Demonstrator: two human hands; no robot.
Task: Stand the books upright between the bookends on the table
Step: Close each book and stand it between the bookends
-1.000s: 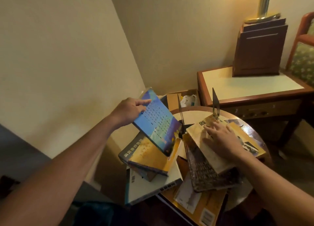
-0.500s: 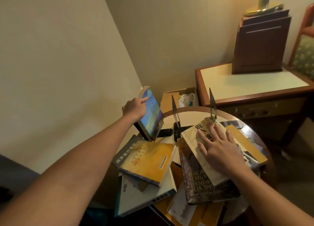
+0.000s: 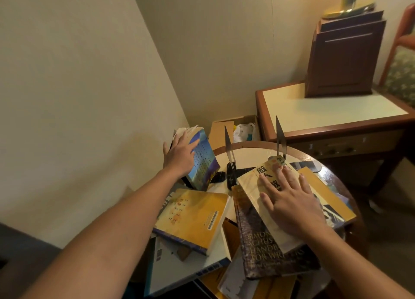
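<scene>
L hand [image 3: 179, 156] is at the table's 9 o'clock edge, holding the blue book [image 3: 204, 164] nearly upright. Fingers lie close together across the front cover and the thumb looks to sit behind the back cover, i.e. a pinch thru the book's thickness. The book leans, long axis approx 11-to-5 o'clock, pages fanning at the top. Its bottom edge is down by the round table [image 3: 251, 144]; can't tell if it touches. At 6 o'clock from that hand a yellow book [image 3: 193, 218] lies flat on a white book [image 3: 179, 269], both overhanging the rim.

Key relation: the slot btwn the left bookend [image 3: 229, 150] and right bookend [image 3: 279, 139] sits at 3 o'clock from the L fingers, just beside the blue book, w/ the left blade btwn book and slot. L hand is nearer and has the book, so prob. it carries it past that blade and sets it down spine vertical. No book stands in the slot yet.

R hand [image 3: 292, 209] lies flat, fingers spread, pressing a cream book [image 3: 251, 182] atop a dark handbook [image 3: 265, 249]. The cream book's far corner reaches the right bookend's foot.

Containers: a cardboard box [image 3: 222, 128] at 12 o'clock behind the table holds a white plastic bag [image 3: 243, 130] + sth. yellow. A wooden box [image 3: 343, 58] stands on the side table [image 3: 325, 110] at 2 o'clock, contents not visible.
</scene>
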